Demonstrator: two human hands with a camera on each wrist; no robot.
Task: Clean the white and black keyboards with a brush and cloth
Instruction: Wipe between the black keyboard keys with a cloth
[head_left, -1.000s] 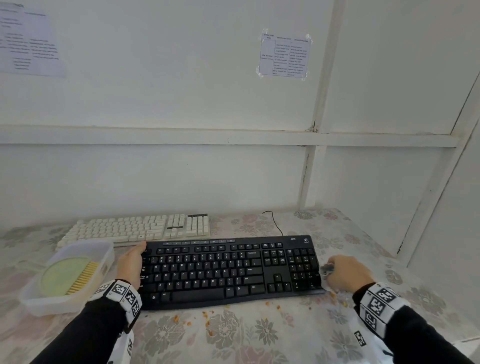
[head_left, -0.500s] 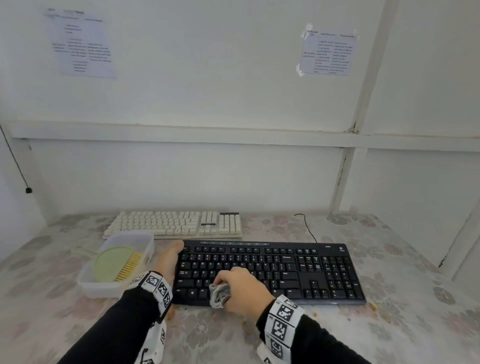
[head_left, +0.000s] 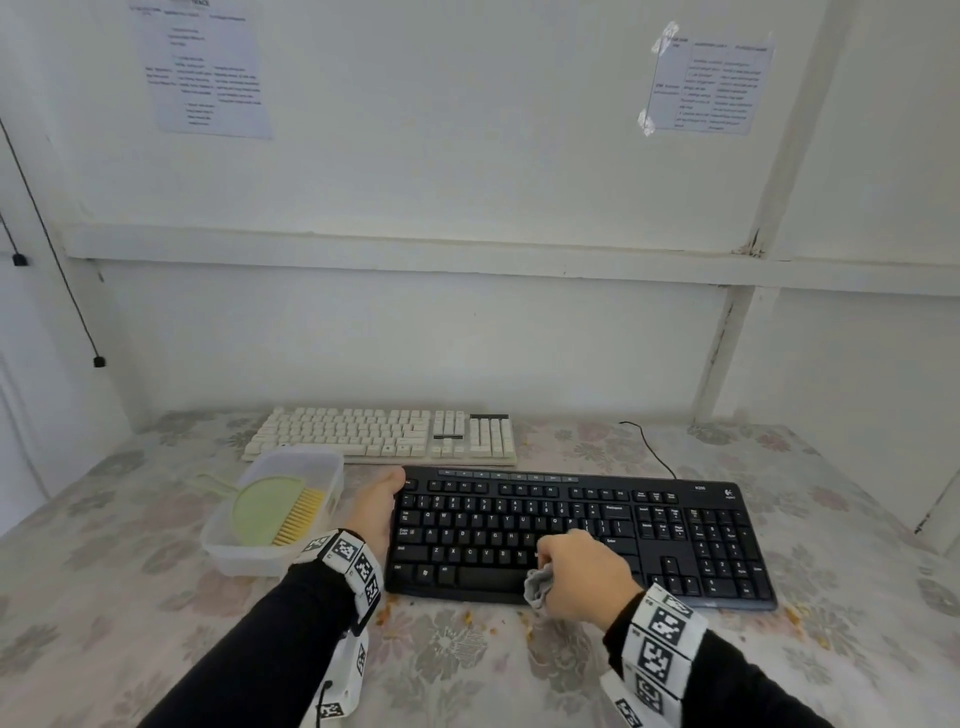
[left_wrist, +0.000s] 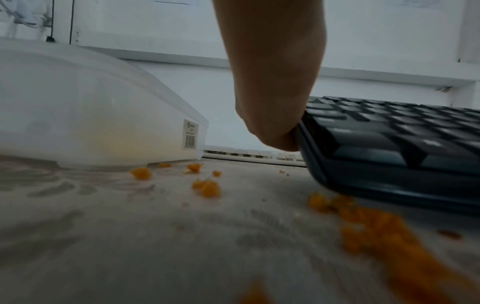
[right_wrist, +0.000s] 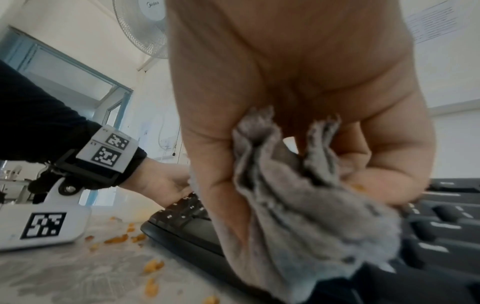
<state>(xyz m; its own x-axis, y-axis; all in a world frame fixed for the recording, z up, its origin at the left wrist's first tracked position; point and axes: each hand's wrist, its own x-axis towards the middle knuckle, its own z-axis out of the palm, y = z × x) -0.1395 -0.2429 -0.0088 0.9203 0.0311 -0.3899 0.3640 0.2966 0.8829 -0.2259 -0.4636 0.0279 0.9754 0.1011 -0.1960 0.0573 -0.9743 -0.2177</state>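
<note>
Wiping black keyboard (head_left: 582, 535) near edge, right hand (head_left: 582, 574) clenching cloth (head_left: 537, 587); left hand (head_left: 376, 512) grasps left end; crumbs (head_left: 467, 618) may smear.

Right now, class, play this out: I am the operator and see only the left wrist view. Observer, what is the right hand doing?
Observer: The right hand grips a grey cloth on the black keyboard, near the space bar.
Operator: Where is the brush?
Observer: The brush lies in the tub, bristles toward the black keyboard.
Operator: Any crumbs beyond those by my hand?
Observer: Yes, crumbs also lie off the black keyboard's right front corner.
</note>
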